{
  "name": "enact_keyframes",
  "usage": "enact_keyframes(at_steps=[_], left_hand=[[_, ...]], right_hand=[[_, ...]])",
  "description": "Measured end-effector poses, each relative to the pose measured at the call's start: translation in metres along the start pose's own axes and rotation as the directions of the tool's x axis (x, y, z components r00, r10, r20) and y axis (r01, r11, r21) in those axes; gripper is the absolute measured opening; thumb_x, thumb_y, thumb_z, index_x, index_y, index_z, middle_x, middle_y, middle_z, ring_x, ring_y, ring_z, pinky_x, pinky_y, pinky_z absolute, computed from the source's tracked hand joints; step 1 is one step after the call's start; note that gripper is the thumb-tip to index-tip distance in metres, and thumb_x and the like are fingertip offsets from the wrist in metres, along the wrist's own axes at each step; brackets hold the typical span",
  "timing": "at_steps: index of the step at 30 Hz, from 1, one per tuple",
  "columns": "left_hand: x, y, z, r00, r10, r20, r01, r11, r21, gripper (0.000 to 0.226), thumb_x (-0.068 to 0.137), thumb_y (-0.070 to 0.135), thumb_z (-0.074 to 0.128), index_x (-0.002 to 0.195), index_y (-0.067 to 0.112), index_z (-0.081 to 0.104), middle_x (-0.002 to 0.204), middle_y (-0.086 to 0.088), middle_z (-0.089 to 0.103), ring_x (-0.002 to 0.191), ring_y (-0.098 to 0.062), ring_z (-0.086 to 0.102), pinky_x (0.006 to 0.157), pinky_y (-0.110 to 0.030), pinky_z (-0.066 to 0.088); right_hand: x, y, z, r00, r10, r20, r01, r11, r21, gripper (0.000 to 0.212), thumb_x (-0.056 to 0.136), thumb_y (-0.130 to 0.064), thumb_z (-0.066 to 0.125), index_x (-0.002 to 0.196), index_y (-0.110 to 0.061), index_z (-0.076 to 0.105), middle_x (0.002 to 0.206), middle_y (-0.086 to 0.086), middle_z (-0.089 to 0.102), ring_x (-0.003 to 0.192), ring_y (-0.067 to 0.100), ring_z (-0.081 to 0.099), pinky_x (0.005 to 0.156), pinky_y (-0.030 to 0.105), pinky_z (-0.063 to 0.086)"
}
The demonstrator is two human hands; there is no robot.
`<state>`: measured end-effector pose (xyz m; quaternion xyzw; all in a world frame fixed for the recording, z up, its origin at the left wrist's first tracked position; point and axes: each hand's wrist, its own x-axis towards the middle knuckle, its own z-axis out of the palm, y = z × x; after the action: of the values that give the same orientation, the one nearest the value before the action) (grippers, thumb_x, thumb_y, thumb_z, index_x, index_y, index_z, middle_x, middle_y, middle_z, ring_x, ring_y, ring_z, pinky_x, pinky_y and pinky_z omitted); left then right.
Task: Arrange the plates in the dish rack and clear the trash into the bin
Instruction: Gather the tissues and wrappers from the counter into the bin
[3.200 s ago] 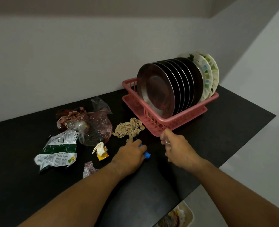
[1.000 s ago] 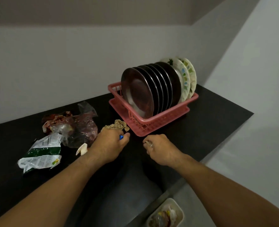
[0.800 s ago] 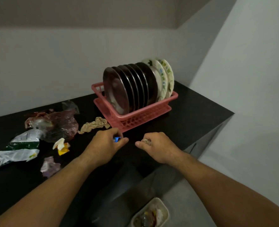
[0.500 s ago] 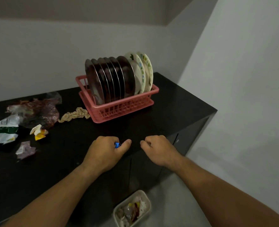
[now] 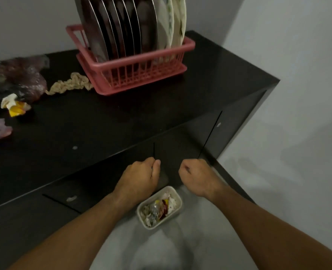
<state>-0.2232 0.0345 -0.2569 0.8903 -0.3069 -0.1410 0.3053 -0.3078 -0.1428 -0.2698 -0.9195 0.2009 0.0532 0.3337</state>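
Two fists above bin [image 5: 166, 219] | left hand [image 5: 140, 177]: fingers curled, contents cannot be told | right hand [image 5: 197, 178]: same | plates [image 5: 122, 26] upright in rack [image 5: 138, 62]

head cam | single view | faces forward-down over counter [image 5: 103, 129] edge | close in | bin [image 5: 166, 221] seemingly straight below

Bare forearms [image 5: 79, 228] and grips [image 5: 140, 178] (both sides)

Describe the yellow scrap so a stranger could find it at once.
Start at the pink dish rack on the black counter. Trash lies to its left, past a beige crumpled strip. The scrap sits before the dark plastic bag, the only yellow piece there.
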Motion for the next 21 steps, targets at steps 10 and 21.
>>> enact_keyframes(at_steps=[10, 21], left_hand=[[0.018, -0.160, 0.191, 0.999, 0.009, 0.037, -0.014, 0.991, 0.131, 0.042, 0.100, 0.048, 0.027, 0.068, 0.028, 0.045, 0.058, 0.007, 0.054, 0.051, -0.007, 0.052, 0.047, -0.027, 0.032], [0.012, -0.296, 0.321, 0.999, 0.006, 0.047, -0.009, 0.997, 0.071, 0.045, 0.085, 0.072, 0.020, 0.080, 0.035, 0.045, 0.068, 0.010, 0.054, 0.061, -0.007, 0.054, 0.052, -0.021, 0.040]], right_hand=[[0.071, 0.166, 0.212, 0.985, 0.058, 0.162, -0.021, 0.975, -0.219, 0.022, 0.095, -0.034, 0.048, 0.094, -0.017, 0.060, 0.091, 0.006, 0.065, 0.078, 0.020, 0.058, 0.066, 0.031, 0.045], [0.199, 0.296, 0.410, 0.940, 0.101, 0.325, 0.069, 0.879, -0.472, 0.048, 0.092, -0.048, 0.053, 0.126, -0.015, 0.056, 0.130, 0.011, 0.059, 0.111, 0.026, 0.059, 0.092, 0.039, 0.049]])
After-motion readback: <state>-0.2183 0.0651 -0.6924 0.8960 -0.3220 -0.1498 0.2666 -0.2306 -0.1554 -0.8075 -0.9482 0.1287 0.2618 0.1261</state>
